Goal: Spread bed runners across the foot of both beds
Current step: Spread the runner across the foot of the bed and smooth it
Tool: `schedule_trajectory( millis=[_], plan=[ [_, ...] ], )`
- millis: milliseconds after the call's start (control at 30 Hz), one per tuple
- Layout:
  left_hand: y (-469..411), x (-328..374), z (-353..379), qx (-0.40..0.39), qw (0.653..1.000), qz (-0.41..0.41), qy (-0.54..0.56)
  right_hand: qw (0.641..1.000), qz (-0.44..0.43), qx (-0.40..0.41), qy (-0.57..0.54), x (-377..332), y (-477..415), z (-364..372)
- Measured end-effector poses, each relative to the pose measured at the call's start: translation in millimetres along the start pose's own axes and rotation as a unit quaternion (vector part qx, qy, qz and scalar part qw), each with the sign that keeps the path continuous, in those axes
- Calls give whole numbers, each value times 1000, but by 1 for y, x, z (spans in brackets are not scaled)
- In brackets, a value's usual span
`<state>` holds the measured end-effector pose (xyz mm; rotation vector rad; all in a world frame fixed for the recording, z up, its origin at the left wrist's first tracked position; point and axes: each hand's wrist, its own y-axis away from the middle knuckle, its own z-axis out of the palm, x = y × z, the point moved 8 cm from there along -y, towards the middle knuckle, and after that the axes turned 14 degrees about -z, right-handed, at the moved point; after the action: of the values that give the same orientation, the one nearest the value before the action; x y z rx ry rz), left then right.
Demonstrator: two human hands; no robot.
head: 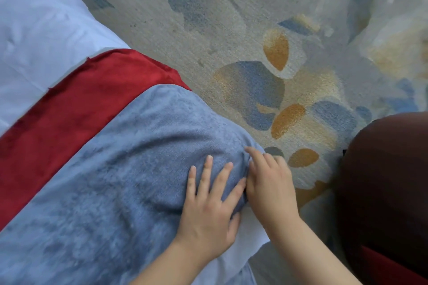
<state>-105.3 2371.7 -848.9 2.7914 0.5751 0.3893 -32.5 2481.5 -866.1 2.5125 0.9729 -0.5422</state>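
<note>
A grey-blue bed runner (120, 169) with a red velvet border (81, 102) lies across the corner of a bed made with white bedding (39, 30). My left hand (208, 206) lies flat on the runner near the bed's corner, fingers straight and spread. Beside it, my right hand (271, 183) touches the runner's edge where it drops over the side of the bed. Its fingers are loosely bent over the fabric, and their tips are hidden behind the edge.
Patterned carpet (231, 30) with blue and ochre patches covers the floor to the right of the bed. A dark rounded shape (384, 180) with a red strip under it stands at the right edge, close to my right arm.
</note>
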Motion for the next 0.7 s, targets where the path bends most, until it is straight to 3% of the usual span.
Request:
schedule_trajectory(
  millis=[167,467,700],
  plan=[
    [11,-4,-18,52,998,-8,29,980,-162,43,-111,-37,45,-11],
    [78,-61,-28,131,988,-54,63,927,-370,45,-37,-101,69,12],
    [158,-123,-5,174,980,-75,55,901,-424,-86,-9,-172,79,52]
  ],
)
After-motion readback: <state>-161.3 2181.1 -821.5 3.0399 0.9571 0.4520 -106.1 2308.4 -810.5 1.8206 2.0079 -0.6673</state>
